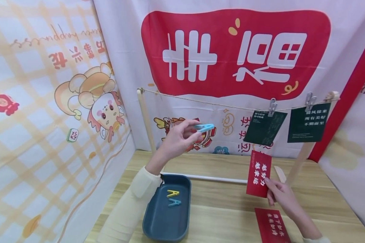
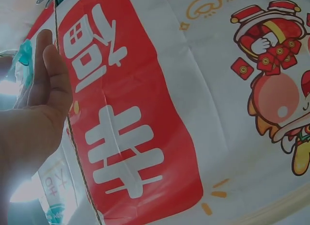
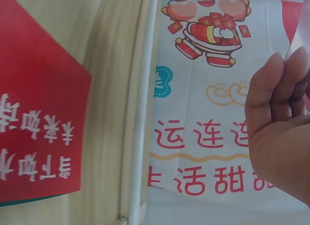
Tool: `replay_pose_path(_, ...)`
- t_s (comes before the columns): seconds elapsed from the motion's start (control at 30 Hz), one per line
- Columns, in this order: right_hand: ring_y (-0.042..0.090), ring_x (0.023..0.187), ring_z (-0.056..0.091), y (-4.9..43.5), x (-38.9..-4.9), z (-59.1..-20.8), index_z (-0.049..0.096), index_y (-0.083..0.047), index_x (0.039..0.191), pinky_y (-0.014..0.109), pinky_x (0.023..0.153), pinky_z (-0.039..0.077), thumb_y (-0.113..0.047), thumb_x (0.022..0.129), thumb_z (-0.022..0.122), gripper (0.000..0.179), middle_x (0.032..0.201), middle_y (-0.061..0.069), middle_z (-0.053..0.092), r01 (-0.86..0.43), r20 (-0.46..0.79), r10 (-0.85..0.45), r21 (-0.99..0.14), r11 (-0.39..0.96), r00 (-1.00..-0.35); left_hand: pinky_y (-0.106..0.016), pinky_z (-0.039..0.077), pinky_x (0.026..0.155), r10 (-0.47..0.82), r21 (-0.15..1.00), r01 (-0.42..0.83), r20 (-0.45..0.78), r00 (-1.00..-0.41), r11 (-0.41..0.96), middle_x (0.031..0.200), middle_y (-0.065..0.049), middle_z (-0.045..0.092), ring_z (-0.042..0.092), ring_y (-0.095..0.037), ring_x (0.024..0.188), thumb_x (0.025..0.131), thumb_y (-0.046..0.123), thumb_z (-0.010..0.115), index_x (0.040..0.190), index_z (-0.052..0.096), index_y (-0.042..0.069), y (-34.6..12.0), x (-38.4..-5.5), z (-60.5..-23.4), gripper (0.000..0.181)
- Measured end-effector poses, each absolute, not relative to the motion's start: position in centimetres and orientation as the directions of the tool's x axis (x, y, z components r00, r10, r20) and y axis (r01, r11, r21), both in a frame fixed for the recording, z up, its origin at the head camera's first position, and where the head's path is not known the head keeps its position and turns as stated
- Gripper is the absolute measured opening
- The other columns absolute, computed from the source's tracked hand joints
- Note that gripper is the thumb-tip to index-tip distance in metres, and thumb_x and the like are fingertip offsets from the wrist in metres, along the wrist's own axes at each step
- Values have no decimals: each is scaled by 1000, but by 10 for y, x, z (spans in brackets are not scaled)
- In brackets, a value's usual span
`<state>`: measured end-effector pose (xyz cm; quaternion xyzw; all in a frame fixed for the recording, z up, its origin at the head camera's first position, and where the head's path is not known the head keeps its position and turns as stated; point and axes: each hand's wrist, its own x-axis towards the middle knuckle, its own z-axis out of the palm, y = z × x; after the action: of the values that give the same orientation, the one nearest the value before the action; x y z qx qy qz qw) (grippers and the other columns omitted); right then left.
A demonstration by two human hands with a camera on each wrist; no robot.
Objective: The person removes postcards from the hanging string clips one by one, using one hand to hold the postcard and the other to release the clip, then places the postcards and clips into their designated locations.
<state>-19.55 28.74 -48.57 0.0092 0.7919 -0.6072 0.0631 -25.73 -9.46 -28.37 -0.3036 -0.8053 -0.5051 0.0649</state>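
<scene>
My left hand (image 1: 180, 141) pinches a light blue clothespin (image 1: 206, 128) between thumb and fingers, in front of and below the twine in the head view. In the left wrist view the clothespin (image 2: 26, 62) is partly hidden behind the hand (image 2: 36, 104). My right hand (image 1: 282, 195) grips a red card (image 1: 258, 175) with white writing by its lower right edge, above the table. Two dark green cards (image 1: 265, 128) (image 1: 306, 125) hang from the twine (image 1: 197, 100) at the right, each under a grey clip (image 1: 272, 107) (image 1: 310, 101).
A dark blue tray (image 1: 165, 224) on the wooden table holds a yellow clothespin (image 1: 172, 193) and a blue clothespin (image 1: 174, 202). Another red card (image 1: 272, 224) lies at the front right. Wooden posts (image 1: 146, 119) carry the twine, with a white bar (image 1: 216, 178) along the base.
</scene>
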Motion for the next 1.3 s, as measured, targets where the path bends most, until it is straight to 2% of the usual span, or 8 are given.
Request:
replay_pose_path(0.23, 20, 48, 56, 293, -189, -495, 53, -6, 82, 31, 56, 50, -53, 103, 37, 53, 52, -2, 53, 154, -167, -35, -958, 242, -985, -34, 60, 78, 397, 768, 518, 372, -839, 376, 121, -3, 61, 71, -18, 96, 91, 18, 70, 128, 56, 18, -104, -254, -296, 39)
replay_pose_path(0.57, 19, 47, 53, 295, -183, -512, 50, 1, 81, 32, 52, 47, -47, 104, 37, 55, 51, -1, 50, 165, -164, 21, -955, 245, -986, -34, 59, 86, 417, 843, 441, 297, -859, 309, 115, -6, 71, 73, -18, 98, 93, 21, 68, 123, 54, 17, -120, -253, -317, 33)
replay_pose_path(0.8, 16, 48, 53, 305, -177, -517, 47, -9, 77, 31, 56, 48, -54, 102, 36, 53, 51, -3, 48, 251, -258, 2, -941, 226, -966, -32, 58, 86, 418, 870, 416, 286, -862, 264, 115, -11, 71, 74, -25, 96, 94, 18, 66, 123, 53, 11, -130, -256, -338, 32)
replay_pose_path(0.97, 16, 50, 54, 314, -174, -525, 47, -10, 79, 31, 61, 48, -54, 103, 35, 52, 53, -3, 48, 278, -303, -58, -924, 264, -951, -31, 58, 84, 397, 873, 393, 263, -879, 291, 116, -12, 71, 74, -23, 93, 95, 13, 64, 123, 52, 10, -140, -254, -355, 30)
replay_pose_path(1.1, 18, 55, 58, 322, -171, -532, 49, -8, 85, 30, 64, 49, -57, 101, 36, 53, 55, -3, 51, 332, -372, -95, -899, 285, -923, -29, 58, 80, 397, 876, 362, 224, -890, 318, 115, -13, 71, 75, -20, 93, 95, 14, 64, 122, 51, 9, -148, -252, -369, 30)
replay_pose_path(1.2, 19, 58, 60, 327, -168, -537, 55, -2, 102, 30, 65, 49, -58, 100, 37, 59, 57, -2, 54, 373, -413, -80, -877, 302, -907, -29, 58, 79, 410, 878, 354, 207, -888, 323, 120, -16, 69, 74, -22, 93, 96, 14, 64, 121, 49, 6, -153, -252, -379, 30)
replay_pose_path(1.3, 19, 58, 61, 329, -166, -542, 52, 5, 119, 29, 62, 50, -57, 101, 38, 67, 57, -1, 55, 387, -427, -65, -865, 318, -902, -30, 59, 80, 407, 882, 341, 195, -892, 325, 125, -21, 65, 74, -24, 93, 96, 12, 63, 121, 49, 3, -160, -252, -388, 30)
